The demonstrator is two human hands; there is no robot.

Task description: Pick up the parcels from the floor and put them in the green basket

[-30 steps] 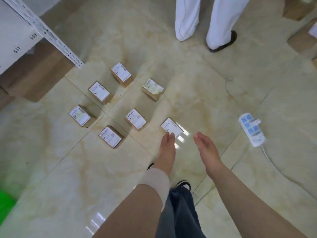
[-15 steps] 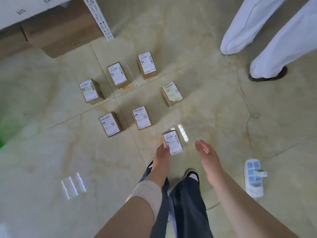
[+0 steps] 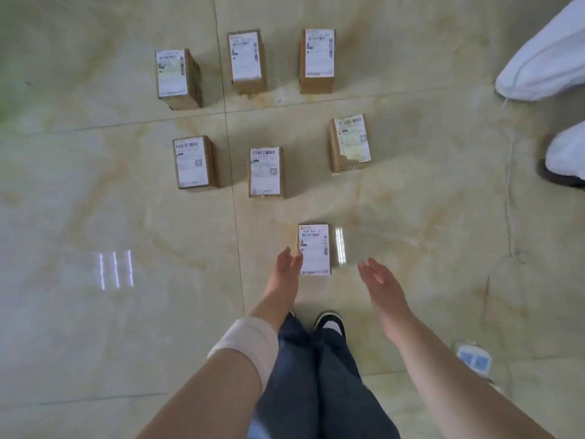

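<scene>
**Both hands down at nearest parcel, nothing gripped**

Since 0.5 s ago the view has swung: shelf and big box at top are gone, parcels now sit square-on, power strip (image 3: 474, 362) has slid to bottom right. Left hand (image 3: 286, 270) is flat and spread, fingertips at the left edge of the nearest parcel (image 3: 314, 249); can't tell if touching. Right hand (image 3: 381, 282) is spread too, palm turned inward, just right of that parcel, apart from it. Neither holds anything.

Floor (image 3: 95, 312) is glossy cream marble-look tile w/ dark grout lines and lamp glare. Six more parcels (image 3: 265, 172) lie beyond in two rows of three, labels up. Green basket isn't clear, only a green blur at the floor's left edge. Another person's white trousers (image 3: 547, 68) at right edge.
</scene>
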